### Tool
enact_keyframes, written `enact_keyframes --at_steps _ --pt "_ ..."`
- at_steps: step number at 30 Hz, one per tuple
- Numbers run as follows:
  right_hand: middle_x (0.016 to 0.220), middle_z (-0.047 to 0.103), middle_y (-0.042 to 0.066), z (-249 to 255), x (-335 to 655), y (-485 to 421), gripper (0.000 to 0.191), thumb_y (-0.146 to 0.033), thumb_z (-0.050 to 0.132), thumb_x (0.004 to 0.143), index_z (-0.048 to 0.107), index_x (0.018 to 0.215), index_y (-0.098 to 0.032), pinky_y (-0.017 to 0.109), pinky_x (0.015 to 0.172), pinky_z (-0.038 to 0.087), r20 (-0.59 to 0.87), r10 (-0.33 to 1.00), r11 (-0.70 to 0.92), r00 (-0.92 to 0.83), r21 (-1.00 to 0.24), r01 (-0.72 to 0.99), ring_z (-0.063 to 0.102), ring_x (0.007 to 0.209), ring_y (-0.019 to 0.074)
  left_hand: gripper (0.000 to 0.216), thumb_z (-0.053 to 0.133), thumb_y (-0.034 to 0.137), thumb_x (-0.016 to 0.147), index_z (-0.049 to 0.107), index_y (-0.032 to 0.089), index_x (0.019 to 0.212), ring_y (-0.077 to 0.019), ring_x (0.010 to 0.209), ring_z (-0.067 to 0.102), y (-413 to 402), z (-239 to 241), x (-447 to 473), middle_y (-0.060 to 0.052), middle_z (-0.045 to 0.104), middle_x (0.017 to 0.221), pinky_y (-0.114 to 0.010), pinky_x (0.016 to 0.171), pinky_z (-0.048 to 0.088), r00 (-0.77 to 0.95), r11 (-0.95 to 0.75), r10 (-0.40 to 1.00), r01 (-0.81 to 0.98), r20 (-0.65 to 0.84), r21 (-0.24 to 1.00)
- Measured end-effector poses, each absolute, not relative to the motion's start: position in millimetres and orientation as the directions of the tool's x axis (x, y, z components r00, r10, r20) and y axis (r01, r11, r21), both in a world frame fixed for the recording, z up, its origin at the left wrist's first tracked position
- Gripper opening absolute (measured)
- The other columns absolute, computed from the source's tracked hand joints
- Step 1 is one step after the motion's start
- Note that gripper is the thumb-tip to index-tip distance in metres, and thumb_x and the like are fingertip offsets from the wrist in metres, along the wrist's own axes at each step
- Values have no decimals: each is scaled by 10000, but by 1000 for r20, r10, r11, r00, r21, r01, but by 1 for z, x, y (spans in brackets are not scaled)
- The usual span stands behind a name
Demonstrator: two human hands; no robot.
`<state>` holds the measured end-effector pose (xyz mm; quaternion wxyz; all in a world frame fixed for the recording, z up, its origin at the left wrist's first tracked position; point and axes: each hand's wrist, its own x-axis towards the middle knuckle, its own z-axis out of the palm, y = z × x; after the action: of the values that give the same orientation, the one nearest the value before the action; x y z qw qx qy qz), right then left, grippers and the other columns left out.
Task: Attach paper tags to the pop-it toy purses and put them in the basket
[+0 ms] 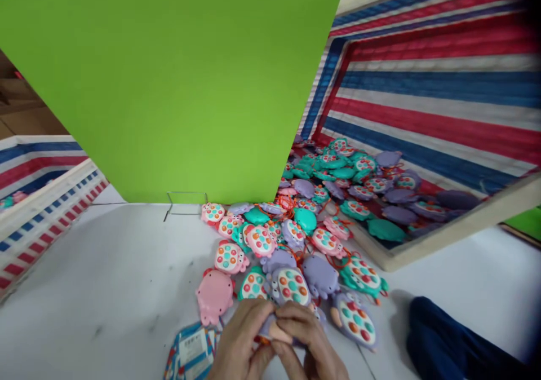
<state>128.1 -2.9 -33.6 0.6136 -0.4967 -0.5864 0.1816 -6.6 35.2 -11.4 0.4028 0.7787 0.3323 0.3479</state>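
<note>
At the bottom middle, my left hand (pixel 240 337) and my right hand (pixel 311 337) are closed together around a purple animal-shaped toy (pixel 265 330). My fingers cover most of it; a peach-coloured part and a bit of orange show between them. Just beyond my hands lies a purple toy (pixel 291 285) with coloured round bumps on a white panel. A pink toy (pixel 214 296) rests face down to the left. Several blue-and-red printed cards (pixel 193 349) with a barcode label lie beside my left hand.
A heap of pink, teal and purple toys (pixel 304 219) spills from a striped, cloth-lined bin (pixel 422 250) onto the white table (pixel 105 290). A green panel (pixel 169 87) stands behind, with a wire bracket (pixel 186 213) at its base. Dark blue cloth (pixel 448 337) lies at right; another striped bin (pixel 46 222) at left.
</note>
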Motion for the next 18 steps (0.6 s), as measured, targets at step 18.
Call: enact_keyframes --at_steps 18 --pt "928 632 76 -32 185 72 72 -210 550 797 619 794 -191 431 869 409 692 722 376 9 -403 835 520 954 236 367 503 218 781 492 193 1147 -242 1059 500 -83 -99 -127 -96 561 1152 -331 882 434 597 -642 766 704 237 303"
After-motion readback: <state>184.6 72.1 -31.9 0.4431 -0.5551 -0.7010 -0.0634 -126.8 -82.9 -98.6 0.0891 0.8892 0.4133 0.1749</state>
